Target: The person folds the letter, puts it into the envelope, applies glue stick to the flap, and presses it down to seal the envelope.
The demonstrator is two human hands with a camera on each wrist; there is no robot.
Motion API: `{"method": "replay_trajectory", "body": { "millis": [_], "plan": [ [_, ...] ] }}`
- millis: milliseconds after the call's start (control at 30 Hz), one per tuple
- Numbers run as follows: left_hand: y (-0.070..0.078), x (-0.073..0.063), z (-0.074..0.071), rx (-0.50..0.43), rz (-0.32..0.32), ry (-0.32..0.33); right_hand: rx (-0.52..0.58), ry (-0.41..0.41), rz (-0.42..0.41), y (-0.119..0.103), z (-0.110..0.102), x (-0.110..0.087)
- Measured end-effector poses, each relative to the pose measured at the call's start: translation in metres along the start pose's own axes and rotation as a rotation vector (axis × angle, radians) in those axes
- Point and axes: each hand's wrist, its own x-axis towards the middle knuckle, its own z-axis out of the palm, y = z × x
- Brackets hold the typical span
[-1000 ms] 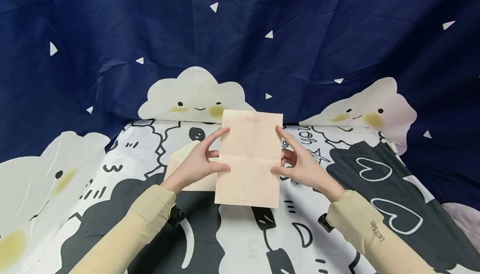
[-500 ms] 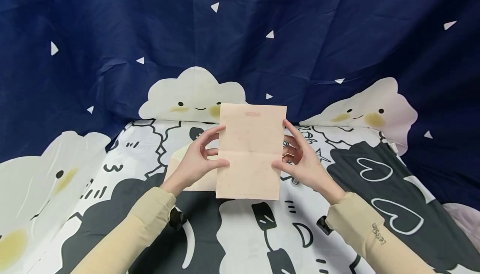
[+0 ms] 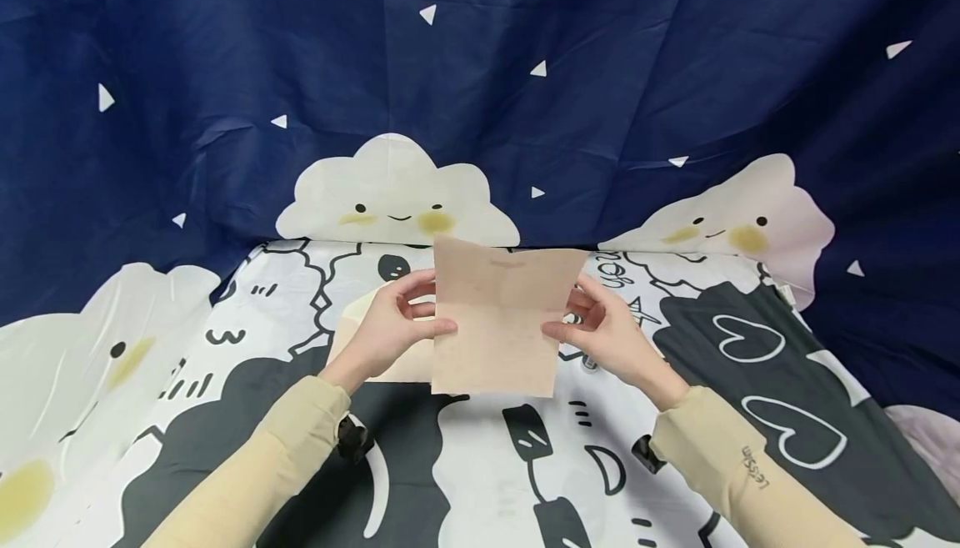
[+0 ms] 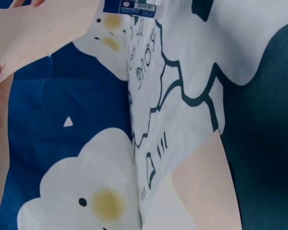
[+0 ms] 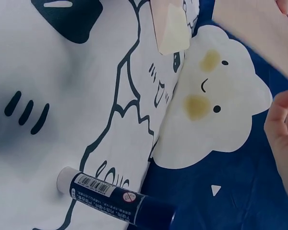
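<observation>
Since half a second ago, the upper part of the rectangular pale-pink paper sheet (image 3: 495,331) has tipped away; its top edge, straight then, now dips in a shallow wave with both corners flaring up, and its face looks darker and shorter; both hands have stayed almost where they were. The left hand (image 3: 382,331) pinches the sheet's left edge, thumb on the near face and fingers behind; the right hand (image 3: 615,339) pinches the right edge likewise; the sheet is held up over the black-and-white cartoon-printed fabric cover (image 3: 487,473). A pale-pink paper envelope with a cream flap (image 3: 408,366) lies on that cover, partly hidden by the left hand and sheet; the right-wrist view shows a dark-blue cylindrical tube with a white end and barcode label (image 5: 110,196) lying on it too; behind hangs navy fabric printed with white triangles and smiling clouds (image 3: 480,72).
</observation>
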Motion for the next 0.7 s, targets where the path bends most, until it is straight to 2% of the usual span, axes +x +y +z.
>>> {"method": "replay_trajectory", "body": {
  "millis": [167, 300, 433, 500, 700],
  "plan": [
    [-0.0002, -0.0013, -0.0008, -0.007, -0.016, -0.004, -0.125, -0.031, 0.054, 0.0000, -0.0023, -0.0035],
    [0.0000, -0.0021, -0.0037, 0.023, -0.025, -0.021, -0.203, -0.051, 0.115, -0.0011, -0.0051, -0.0058],
    [0.0001, -0.0040, -0.0066, 0.028, -0.029, -0.051, -0.177, -0.094, 0.132, -0.0020, -0.0063, -0.0062],
    [-0.0005, -0.0049, -0.0074, 0.012, -0.041, -0.059, -0.151, -0.098, 0.135, -0.0019, -0.0057, -0.0058],
    [-0.0033, -0.0074, -0.0091, 0.044, -0.070, -0.073, -0.093, -0.088, 0.172, -0.0012, -0.0044, -0.0038]
  ]
}}
